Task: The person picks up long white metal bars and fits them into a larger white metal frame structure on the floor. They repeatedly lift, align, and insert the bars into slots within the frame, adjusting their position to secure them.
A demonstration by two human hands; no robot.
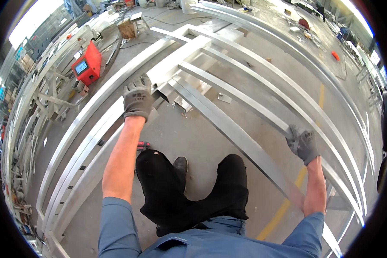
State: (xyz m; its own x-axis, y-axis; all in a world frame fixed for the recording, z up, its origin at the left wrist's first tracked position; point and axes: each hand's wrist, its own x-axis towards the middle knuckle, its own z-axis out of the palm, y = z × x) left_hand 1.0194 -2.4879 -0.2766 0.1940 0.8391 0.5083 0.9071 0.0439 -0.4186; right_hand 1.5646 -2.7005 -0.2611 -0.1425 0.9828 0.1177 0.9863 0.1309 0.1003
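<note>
Two gloved hands on a steel frame section

Both hands wear grey work gloves. Left hand has its fingers curled shut over the near end of a flat cross-member of the frame, at the corner where it meets a long square tube. Right hand is closed round a thinner rail further right; thumb side faces the camera, grip looks full.

Frame section is a ladder-like assembly of bright square tubes, running from near right to far left over the concrete floor. Cannot tell whether it rests on the floor or is already lifted clear. More long tubes lie along the left, parallel and apart from it. Red welding unit stands far left, well away from the hands. Person's dark trousers and one shoe show just near the frame, under the long tube.

Judgement on handling: hands are spread wide, which suits a long, springy piece. Keep both grips closed evenly so the frame does not twist, keep the foot out from beneath the tube, and mind the sharp cut ends by the left glove.
</note>
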